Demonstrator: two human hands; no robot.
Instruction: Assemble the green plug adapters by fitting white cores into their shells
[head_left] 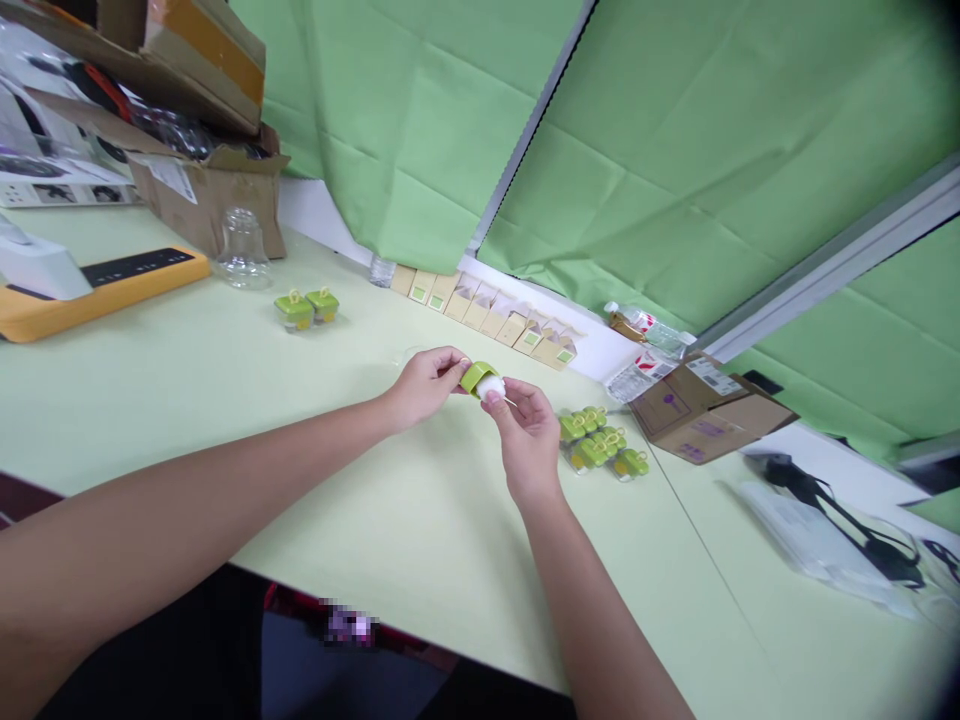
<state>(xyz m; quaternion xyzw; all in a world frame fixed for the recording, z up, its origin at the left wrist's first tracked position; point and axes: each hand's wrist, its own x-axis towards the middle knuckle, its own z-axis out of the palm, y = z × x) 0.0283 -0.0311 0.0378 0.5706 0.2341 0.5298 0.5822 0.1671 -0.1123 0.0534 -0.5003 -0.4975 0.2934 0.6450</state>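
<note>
My left hand (425, 383) pinches a small green-capped piece (478, 377) above the pale green table (225, 400). My right hand (527, 430) grips the white part (491, 388) of the same piece from the right, fingers closed. A cluster of several similar green pieces (600, 445) lies just right of my right hand. Two more green-lidded pieces (306, 307) stand to the far left of my hands.
A clear glass jar (241, 250) stands by an open cardboard box (214, 190). A yellow device (97, 285) sits at the left. A row of small cartons (487, 310) lines the back edge. A brown box (705, 405) and bagged items (832, 530) lie to the right.
</note>
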